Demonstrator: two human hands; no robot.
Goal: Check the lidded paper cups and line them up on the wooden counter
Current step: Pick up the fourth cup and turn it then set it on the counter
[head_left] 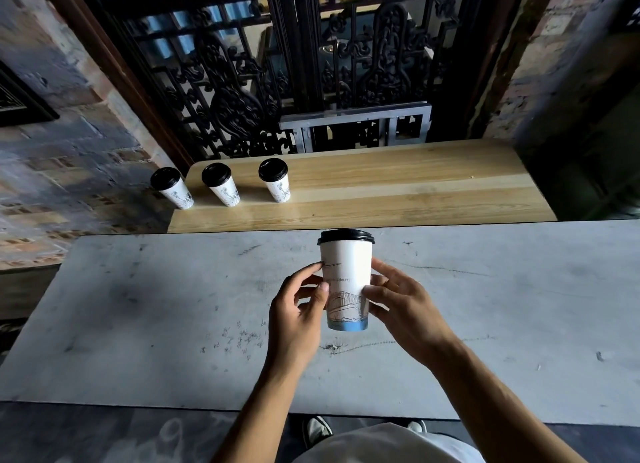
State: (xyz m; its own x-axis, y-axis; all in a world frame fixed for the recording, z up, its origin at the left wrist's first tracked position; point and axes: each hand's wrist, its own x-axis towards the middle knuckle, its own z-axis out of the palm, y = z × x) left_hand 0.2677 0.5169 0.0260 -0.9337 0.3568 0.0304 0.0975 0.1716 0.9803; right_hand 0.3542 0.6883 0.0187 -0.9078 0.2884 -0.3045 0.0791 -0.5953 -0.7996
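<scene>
I hold a white paper cup (346, 275) with a black lid and a blue base band upright in the air above the grey table (138, 306). My left hand (298, 310) grips its left side with thumb and fingers. My right hand (398, 303) grips its right side. Three more lidded cups stand in a row on the left end of the wooden counter (398, 182): the left cup (172, 187), the middle cup (221, 184) and the right cup (275, 180).
A dark carved lattice screen (277, 64) rises behind the counter, with a metal frame (356, 123) at its foot. Brick walls flank both sides. The counter's right part is bare wood. My shoes (317, 428) show below the table's near edge.
</scene>
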